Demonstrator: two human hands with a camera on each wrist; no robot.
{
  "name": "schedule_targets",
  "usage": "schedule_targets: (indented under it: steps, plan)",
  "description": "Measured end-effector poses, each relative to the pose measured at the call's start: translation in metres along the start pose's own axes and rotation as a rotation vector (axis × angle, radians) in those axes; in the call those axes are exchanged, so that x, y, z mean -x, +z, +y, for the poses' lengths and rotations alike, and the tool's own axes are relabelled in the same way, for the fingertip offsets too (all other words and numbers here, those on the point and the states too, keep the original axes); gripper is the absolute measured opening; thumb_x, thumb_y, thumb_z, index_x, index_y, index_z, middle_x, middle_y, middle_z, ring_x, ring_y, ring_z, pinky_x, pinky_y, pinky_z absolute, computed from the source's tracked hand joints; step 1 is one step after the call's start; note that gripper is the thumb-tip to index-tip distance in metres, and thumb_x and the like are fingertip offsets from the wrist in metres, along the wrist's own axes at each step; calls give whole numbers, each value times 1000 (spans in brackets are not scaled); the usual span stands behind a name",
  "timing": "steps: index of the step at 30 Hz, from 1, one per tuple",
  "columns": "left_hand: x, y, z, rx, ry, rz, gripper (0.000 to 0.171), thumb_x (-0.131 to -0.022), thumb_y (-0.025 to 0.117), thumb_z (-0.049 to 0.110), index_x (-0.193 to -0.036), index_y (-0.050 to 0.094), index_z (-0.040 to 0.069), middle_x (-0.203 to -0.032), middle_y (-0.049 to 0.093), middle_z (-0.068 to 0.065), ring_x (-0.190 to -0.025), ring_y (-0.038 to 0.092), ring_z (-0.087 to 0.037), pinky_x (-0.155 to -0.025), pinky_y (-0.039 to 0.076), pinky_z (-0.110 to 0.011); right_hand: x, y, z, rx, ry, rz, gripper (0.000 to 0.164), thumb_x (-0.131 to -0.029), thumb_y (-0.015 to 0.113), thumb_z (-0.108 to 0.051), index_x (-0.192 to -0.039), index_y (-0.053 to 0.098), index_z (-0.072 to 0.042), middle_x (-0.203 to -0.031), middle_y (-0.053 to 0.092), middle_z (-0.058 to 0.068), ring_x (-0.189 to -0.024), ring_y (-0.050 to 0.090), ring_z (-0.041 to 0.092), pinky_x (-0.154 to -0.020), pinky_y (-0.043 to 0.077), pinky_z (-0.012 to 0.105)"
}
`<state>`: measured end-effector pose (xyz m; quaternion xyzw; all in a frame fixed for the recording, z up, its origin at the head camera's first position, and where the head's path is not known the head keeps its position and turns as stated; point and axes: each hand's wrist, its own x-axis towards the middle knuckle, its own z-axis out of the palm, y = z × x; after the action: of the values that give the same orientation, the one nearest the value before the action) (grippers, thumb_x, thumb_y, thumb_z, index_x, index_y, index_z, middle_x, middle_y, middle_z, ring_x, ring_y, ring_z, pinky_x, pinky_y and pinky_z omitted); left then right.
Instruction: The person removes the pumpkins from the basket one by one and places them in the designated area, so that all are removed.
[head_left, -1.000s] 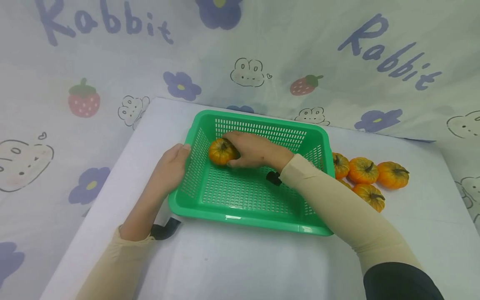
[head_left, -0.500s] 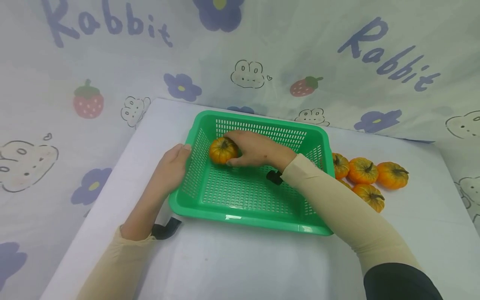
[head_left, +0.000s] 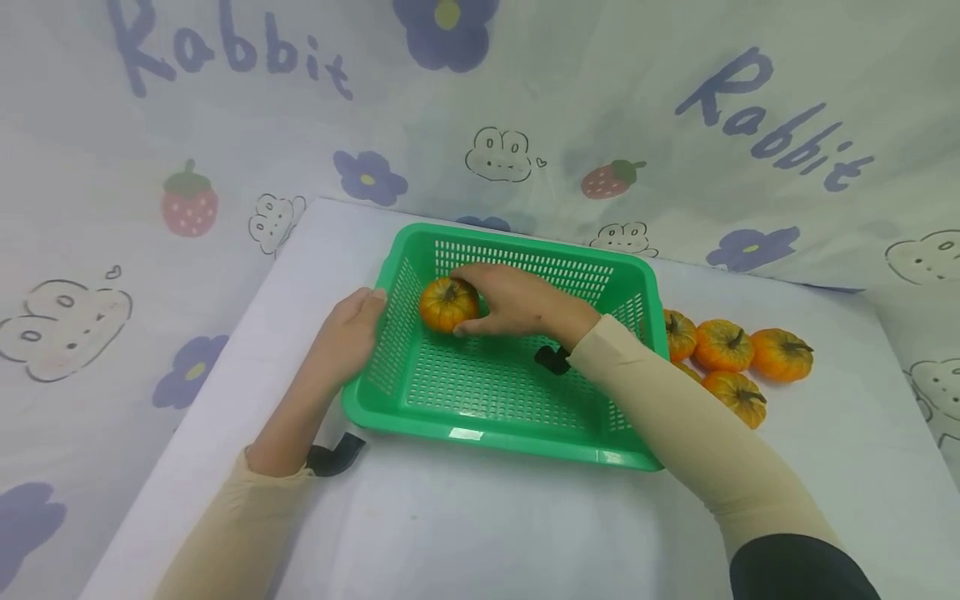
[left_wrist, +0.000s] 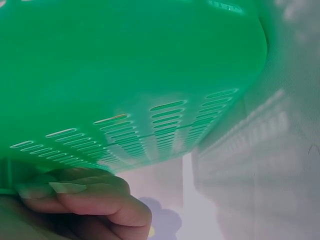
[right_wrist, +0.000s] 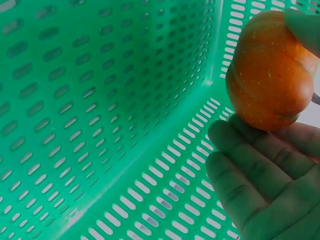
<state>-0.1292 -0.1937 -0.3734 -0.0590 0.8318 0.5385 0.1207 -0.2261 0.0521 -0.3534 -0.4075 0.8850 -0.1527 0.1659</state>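
A green plastic basket [head_left: 495, 446] with slotted walls stands on the white table. My left hand [head_left: 347, 342] grips its left rim, thumb over the top; in the left wrist view the curled fingers [left_wrist: 100, 200] show under the rim on the outer side. Inside the basket, at the back left, my right hand [head_left: 510, 304] holds a small orange pumpkin [head_left: 447, 306] between thumb and fingers. The right wrist view shows this pumpkin [right_wrist: 270, 75] against the fingers, close to the basket's corner. Whether it touches the basket floor, I cannot tell.
Several more small pumpkins [head_left: 723, 345] lie on the table [head_left: 840, 450] right of the basket, some partly hidden by its rim and my right sleeve. A printed cloth [head_left: 555, 92] with rabbits, flowers and strawberries hangs behind the table.
Both hands keep their holds on the basket rim and the pumpkin. The whole view has shifted slightly; nothing else has visibly moved.
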Motion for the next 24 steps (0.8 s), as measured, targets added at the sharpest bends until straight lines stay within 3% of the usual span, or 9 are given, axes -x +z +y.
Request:
schedule_targets:
  steps: [15,24]
  plan:
    - [3,-1,3,-22,-26,5,55,-114,27,46,-135,51,1,-110,66,-24,-89,71,-36,-69,65,-43,8,-14,-17,21,-15,37,79,-91,81,-47,-150,49,-5,-144,58,8,-129,55,22,-110,47,39]
    - [4,-1,3,-67,-26,20,56,-114,25,48,-131,52,1,-106,64,-21,-86,67,-32,-68,62,-39,33,-28,-32,53,-39,52,76,-90,82,-45,-148,51,-7,-142,58,4,-126,56,19,-107,49,36]
